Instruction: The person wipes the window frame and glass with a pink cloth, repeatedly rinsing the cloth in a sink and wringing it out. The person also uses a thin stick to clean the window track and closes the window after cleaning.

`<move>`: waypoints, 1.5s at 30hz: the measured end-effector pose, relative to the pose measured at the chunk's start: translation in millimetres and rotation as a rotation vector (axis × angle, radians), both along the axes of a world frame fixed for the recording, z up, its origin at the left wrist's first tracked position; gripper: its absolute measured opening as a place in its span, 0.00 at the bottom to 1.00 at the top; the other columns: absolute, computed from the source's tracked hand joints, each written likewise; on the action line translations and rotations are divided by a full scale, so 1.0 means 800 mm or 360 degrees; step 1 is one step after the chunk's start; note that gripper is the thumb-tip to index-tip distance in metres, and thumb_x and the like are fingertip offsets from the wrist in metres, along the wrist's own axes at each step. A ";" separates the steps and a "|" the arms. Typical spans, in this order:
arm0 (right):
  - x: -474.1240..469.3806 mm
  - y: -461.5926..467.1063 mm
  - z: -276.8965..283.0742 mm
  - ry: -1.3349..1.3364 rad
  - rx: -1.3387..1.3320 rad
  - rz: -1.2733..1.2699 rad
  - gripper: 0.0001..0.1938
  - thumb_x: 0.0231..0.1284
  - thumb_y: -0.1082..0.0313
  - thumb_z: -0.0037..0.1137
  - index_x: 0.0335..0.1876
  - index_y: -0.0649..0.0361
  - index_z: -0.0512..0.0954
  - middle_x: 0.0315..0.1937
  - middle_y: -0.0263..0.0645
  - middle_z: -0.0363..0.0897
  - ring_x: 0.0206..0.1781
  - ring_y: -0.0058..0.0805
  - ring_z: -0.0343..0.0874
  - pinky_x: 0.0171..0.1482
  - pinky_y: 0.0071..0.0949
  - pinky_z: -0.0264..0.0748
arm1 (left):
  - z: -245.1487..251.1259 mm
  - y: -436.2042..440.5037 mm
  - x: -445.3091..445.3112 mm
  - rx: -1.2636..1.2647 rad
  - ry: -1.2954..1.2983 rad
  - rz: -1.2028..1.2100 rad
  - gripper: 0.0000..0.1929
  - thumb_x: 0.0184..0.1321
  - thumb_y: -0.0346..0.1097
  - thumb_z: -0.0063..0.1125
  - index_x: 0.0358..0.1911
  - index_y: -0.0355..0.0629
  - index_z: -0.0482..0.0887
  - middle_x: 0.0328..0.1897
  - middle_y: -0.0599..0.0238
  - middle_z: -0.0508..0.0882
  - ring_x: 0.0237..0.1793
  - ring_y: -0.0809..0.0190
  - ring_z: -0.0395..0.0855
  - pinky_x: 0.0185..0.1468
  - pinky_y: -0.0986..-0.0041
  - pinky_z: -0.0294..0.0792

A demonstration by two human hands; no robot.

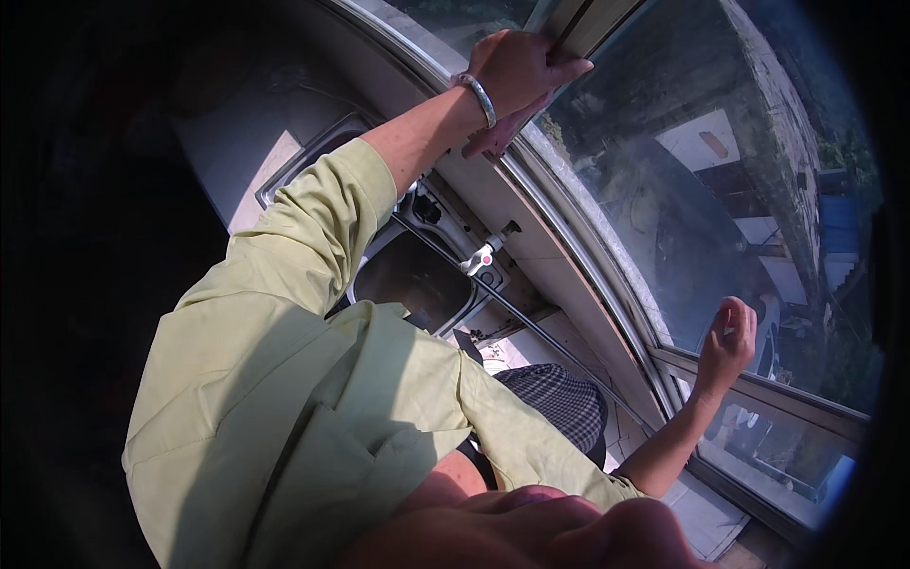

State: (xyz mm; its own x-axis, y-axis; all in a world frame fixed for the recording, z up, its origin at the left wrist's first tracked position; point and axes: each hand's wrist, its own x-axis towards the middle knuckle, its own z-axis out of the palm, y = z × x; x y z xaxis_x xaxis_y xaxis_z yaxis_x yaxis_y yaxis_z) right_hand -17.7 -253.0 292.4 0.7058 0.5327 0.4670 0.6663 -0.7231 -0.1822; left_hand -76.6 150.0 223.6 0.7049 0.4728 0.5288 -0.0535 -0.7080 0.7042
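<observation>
My left hand, with a silver bangle at the wrist, is at the upright frame of a window. A pink cloth is bunched beneath its palm and hangs below it. Its fingertips are partly hidden behind the frame. Farther right, my right hand is raised in front of the window glass, its fingers loosely curled and nothing seen in them. Whether it touches the glass is not clear.
Below the sill are a metal sink, a white tap and a long metal rod crossing the sink. The window's sliding track runs diagonally past them. A patterned checked cloth shows beside my shirt. Buildings lie far below outside.
</observation>
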 end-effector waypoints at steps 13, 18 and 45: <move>-0.074 0.216 -0.106 0.1586 0.0262 0.0754 0.27 0.50 0.69 0.67 0.58 0.58 0.71 0.37 0.30 0.75 0.31 0.15 0.72 0.36 0.16 0.73 | -0.020 -0.035 -0.094 -0.0724 0.0054 -0.0620 0.24 0.58 0.57 0.57 0.22 0.41 0.83 0.16 0.65 0.80 0.22 0.66 0.80 0.31 0.75 0.70; -0.094 0.243 -0.183 0.2383 0.0011 0.0794 0.25 0.49 0.60 0.68 0.53 0.59 0.74 0.43 0.31 0.70 0.36 0.19 0.73 0.38 0.21 0.72 | -0.083 -0.051 -0.159 -0.1162 0.0239 -0.0872 0.22 0.65 0.53 0.50 0.27 0.39 0.81 0.20 0.69 0.79 0.24 0.71 0.75 0.34 0.74 0.69; -0.114 0.296 -0.310 0.3376 0.0161 0.1047 0.13 0.65 0.62 0.52 0.47 0.63 0.77 0.37 0.33 0.79 0.35 0.18 0.76 0.41 0.21 0.73 | -0.263 0.110 -0.302 -0.2235 0.0961 0.0422 0.21 0.67 0.56 0.42 0.36 0.45 0.81 0.30 0.66 0.82 0.32 0.69 0.80 0.40 0.73 0.74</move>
State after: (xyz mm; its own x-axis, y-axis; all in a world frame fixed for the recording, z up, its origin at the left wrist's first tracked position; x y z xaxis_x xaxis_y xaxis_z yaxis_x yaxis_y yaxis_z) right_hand -109.0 -16.5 44.3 -0.1498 0.8662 -0.4767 -0.4247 -0.4917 -0.7601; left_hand -318.5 238.3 13.2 0.4614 0.4696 -0.7527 0.4888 0.5735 0.6574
